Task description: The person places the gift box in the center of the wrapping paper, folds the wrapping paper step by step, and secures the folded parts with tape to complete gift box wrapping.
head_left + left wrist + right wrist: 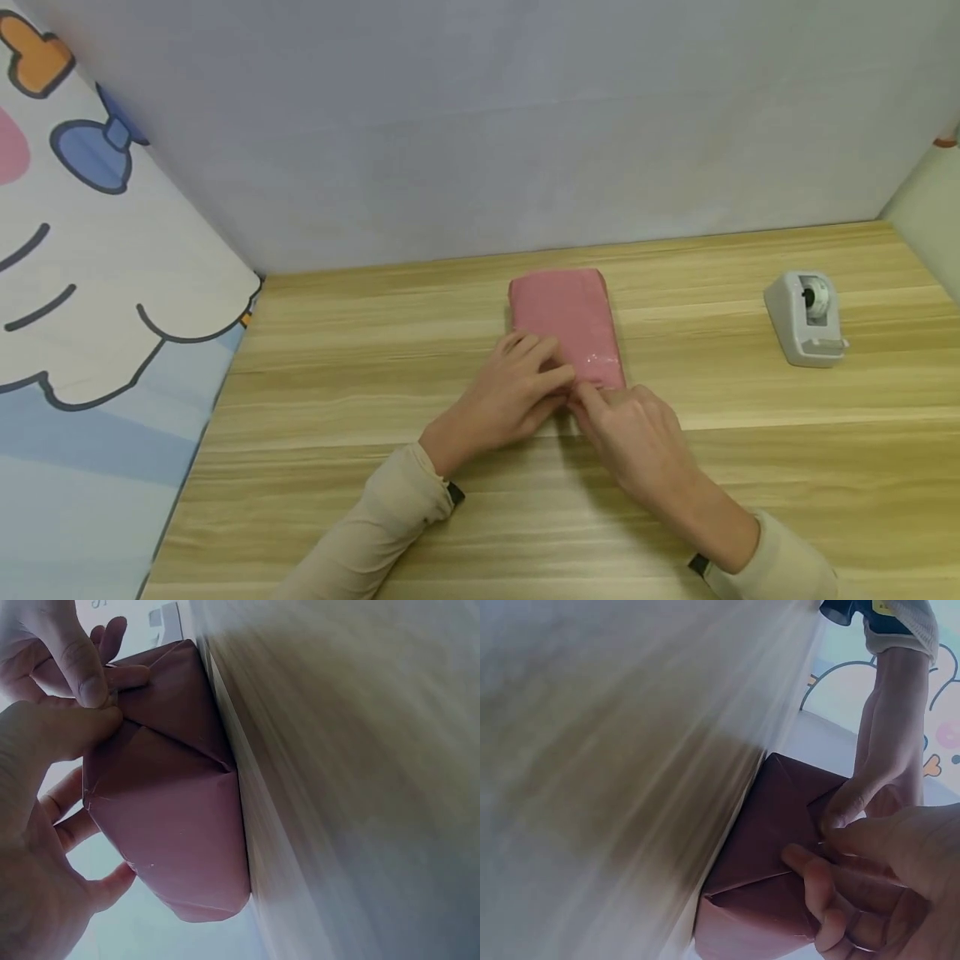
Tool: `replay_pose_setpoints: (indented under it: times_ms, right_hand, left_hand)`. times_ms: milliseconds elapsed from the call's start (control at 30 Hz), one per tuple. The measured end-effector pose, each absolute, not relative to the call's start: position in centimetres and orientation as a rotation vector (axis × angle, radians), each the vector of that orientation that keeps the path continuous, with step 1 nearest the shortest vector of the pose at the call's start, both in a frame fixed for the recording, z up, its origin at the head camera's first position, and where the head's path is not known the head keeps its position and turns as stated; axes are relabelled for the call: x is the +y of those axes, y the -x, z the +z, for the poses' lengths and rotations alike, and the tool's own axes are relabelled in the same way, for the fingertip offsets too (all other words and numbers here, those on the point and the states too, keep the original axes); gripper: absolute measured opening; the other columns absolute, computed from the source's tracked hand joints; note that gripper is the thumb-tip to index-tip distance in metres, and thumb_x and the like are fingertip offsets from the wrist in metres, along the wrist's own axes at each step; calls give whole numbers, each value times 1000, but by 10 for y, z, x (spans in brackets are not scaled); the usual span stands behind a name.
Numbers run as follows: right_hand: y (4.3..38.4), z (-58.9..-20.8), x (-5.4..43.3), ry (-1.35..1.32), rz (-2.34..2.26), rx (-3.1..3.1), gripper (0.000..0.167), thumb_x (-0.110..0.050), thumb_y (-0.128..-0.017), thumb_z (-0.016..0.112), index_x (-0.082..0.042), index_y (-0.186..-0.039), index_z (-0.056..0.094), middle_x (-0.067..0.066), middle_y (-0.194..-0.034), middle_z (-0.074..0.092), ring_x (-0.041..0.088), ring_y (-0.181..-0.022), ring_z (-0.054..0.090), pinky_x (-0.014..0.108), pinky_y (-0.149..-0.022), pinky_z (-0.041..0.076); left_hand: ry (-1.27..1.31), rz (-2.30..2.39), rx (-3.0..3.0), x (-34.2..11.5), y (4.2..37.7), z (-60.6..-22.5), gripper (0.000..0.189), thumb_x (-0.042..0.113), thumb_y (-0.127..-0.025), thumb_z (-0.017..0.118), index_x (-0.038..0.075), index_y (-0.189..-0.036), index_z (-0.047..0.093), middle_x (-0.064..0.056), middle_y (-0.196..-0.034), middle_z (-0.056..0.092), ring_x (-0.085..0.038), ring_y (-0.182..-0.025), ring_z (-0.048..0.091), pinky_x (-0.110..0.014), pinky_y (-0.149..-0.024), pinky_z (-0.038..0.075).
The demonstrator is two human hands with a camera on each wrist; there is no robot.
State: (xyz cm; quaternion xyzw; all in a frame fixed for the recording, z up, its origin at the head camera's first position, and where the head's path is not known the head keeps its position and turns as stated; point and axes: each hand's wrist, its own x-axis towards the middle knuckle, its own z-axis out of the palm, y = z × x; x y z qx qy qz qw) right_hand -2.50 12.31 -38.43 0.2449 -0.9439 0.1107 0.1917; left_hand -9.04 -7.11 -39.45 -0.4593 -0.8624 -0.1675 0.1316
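A box-shaped parcel in pink wrapping paper (562, 312) lies flat on the wooden table. Folded paper flaps cross on its near end (180, 712). My left hand (510, 387) holds that end, its thumb on the end face and the other fingers spread over the top and side. Beside it, my right hand (637, 437) pinches a small, whitish, see-through bit like clear tape (113, 697) at the flap edge. The right forefinger (799, 857) touches the end face, and both thumbs nearly meet. A shiny patch (596, 359) shows on the parcel's top.
To the right stands a grey tape dispenser (806, 321) with a roll in it. A pale wall covering (525, 167) rises behind the table (337, 350). On the left hangs a cartoon-printed sheet (105, 275).
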Motion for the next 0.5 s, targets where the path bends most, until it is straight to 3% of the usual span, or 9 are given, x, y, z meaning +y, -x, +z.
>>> replay_pose_setpoints:
  times_ms: [267,500]
  right_hand:
    - [23,-383,119,-638,218,-2683,33,-16,-91,81,-6,-77,53,-5,-54,39,9,-50,28,24,-51,25]
    - [22,-379,115,-530,217,-2768,36,-17,-91,82,-6,-74,52,-3,-52,39,12,-47,33,27,-51,30]
  left_hand:
    - [1327,-455,-2497,-71,89,-394,12,22,-93,75,24,-102,66,1,-103,53,-21,-103,52,-47,-105,44]
    - [1338,-479,-2492,-69,89,-394,11,23,-94,74,24,-102,67,1,-104,54,-20,-101,51,-48,-106,43]
